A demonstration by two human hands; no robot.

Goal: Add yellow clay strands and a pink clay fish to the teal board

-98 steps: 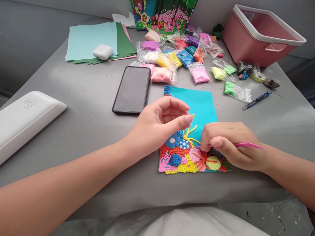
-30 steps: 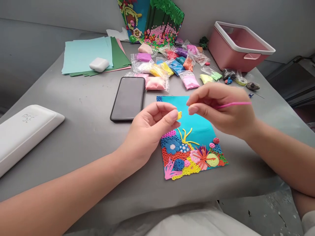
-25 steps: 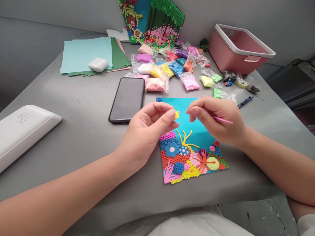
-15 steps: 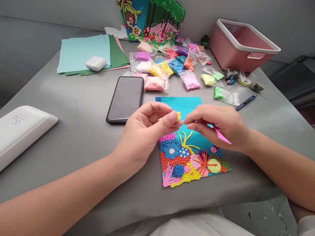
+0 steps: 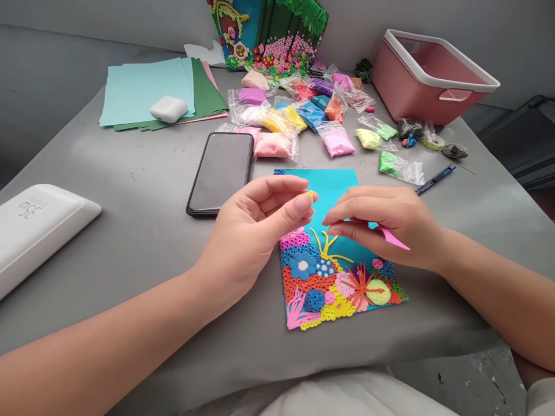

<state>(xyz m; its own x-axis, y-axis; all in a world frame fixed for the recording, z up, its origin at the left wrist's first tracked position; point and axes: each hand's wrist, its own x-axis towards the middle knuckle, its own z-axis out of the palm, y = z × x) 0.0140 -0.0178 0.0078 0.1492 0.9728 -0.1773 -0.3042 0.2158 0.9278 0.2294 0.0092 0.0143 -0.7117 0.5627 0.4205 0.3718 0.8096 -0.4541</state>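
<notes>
Draws right hand (image 5: 394, 225) slightly away from left hand (image 5: 254, 231) since half a second ago, thumb and fingertips parted, with pink tool (image 5: 394, 238) gripped behind. Pinches yellow clay (image 5: 310, 193) in left fingertips above left side of blue card (image 5: 333, 185). Probably best squeezed lightly.

We see a phone (image 5: 220, 173) lying on the table (image 5: 130, 222), a small white case (image 5: 169, 110) resting on coloured paper (image 5: 145, 84), a long white device (image 5: 47, 228) at left, and a pink basket (image 5: 416, 95).

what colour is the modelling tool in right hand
The modelling tool is pink, clearest in the head view.
</notes>
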